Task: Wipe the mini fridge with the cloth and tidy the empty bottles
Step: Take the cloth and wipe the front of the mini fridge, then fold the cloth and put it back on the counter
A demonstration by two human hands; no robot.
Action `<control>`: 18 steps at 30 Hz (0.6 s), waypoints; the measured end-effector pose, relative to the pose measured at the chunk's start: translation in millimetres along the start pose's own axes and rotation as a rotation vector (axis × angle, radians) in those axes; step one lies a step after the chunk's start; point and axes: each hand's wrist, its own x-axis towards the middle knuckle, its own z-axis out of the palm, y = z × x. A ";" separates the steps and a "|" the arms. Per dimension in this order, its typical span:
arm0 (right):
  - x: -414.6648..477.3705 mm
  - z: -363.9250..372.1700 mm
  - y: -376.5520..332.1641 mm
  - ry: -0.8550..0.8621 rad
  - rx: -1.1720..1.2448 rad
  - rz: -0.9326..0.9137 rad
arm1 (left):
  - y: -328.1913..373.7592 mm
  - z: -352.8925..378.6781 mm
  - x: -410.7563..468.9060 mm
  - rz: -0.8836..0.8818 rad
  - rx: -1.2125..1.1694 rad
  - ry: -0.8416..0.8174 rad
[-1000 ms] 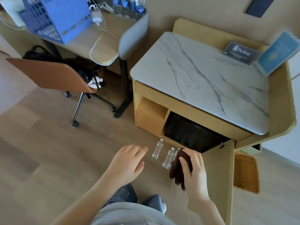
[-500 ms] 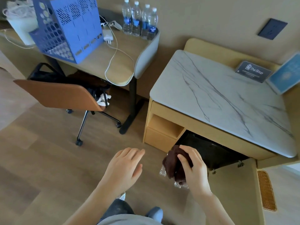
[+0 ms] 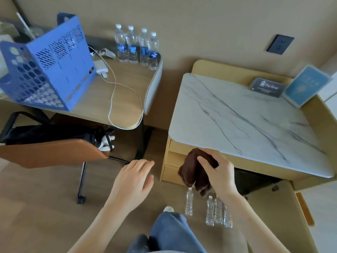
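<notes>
Since the earlier frame the right hand (image 3: 219,175) has risen with the brown cloth (image 3: 196,169), now level with the cabinet's front edge, uncovering the empty bottles (image 3: 211,209) on the floor (image 3: 45,207). Those bottles stand at 5 o'clock, below the cloth and beside the jeans leg (image 3: 173,232). The right hand is clamped on the cloth; the left hand (image 3: 132,183) hovers flat, fingers apart, holding nothing. Behind the right wrist the dark mini fridge (image 3: 255,181) sits under the marble worktop (image 3: 246,121). At 11 o'clock, four full water bottles (image 3: 136,46) line the desk.
</notes>
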 end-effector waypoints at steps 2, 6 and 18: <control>26.2 1.8 0.5 -0.005 -0.022 0.012 | -7.1 2.5 23.0 0.015 0.005 -0.010; 88.7 12.1 0.9 -0.043 -0.037 -0.008 | -20.0 8.5 76.4 0.043 0.027 -0.001; 294.7 11.5 85.1 -0.356 -0.268 0.158 | -36.9 52.6 259.3 0.090 0.027 -0.056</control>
